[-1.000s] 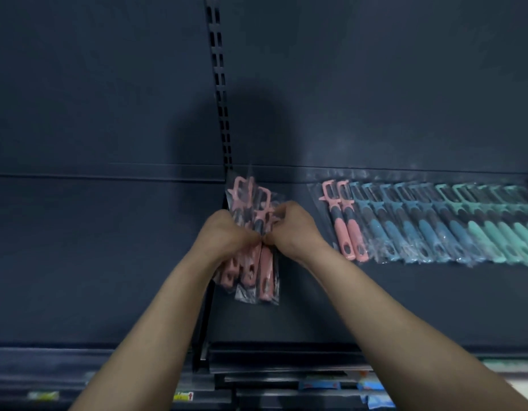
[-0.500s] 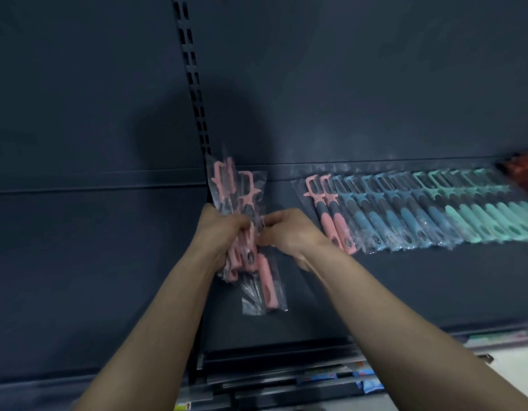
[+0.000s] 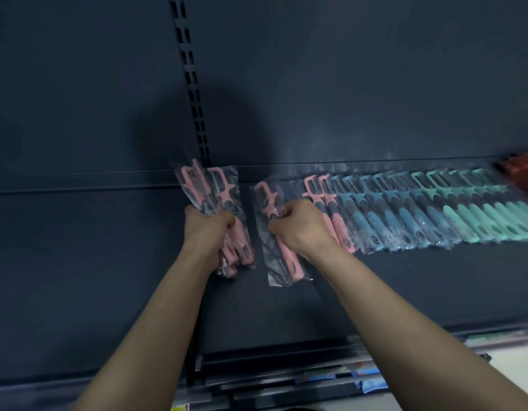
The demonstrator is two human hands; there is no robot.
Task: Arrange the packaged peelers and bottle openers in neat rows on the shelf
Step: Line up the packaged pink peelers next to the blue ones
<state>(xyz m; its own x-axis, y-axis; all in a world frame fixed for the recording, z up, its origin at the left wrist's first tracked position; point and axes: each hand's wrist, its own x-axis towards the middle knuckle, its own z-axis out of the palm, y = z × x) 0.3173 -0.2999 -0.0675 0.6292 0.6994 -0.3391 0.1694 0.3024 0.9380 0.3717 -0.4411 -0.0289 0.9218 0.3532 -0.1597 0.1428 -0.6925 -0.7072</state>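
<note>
Couldn't read any writing on the clear plastic bags. The little blue tags (image 3: 371, 381) on the lower shelf edge were too blurry to make out, same with a yellow sticker (image 3: 179, 407) at the very bottom.

Every peeler sat in its own see-through bag. The left hand (image 3: 208, 225) was wrapped tight round a bundle of pink peelers (image 3: 219, 188), heads poking up above the fist and handles hanging out below it. It held them over the dark shelf (image 3: 405, 286), right by the slotted upright (image 3: 191, 84).

The right hand (image 3: 298, 226) had its fingers curled on a single pink peeler (image 3: 289, 259), gripping it round the middle, head pointing at the back panel (image 3: 345, 84). That one was just beside the left end of the row. I couldn't tell if it was actually resting on the shelf.

The row itself went two pink peelers (image 3: 340, 229), then blue peelers (image 3: 390, 215), then mint green peelers (image 3: 479, 212), all overlapping and slanted the same way with heads to the back. The right hand blocked part of the first pink one. At the far right there were some red packets (image 3: 520, 176), too smeared to say what they were.
</note>
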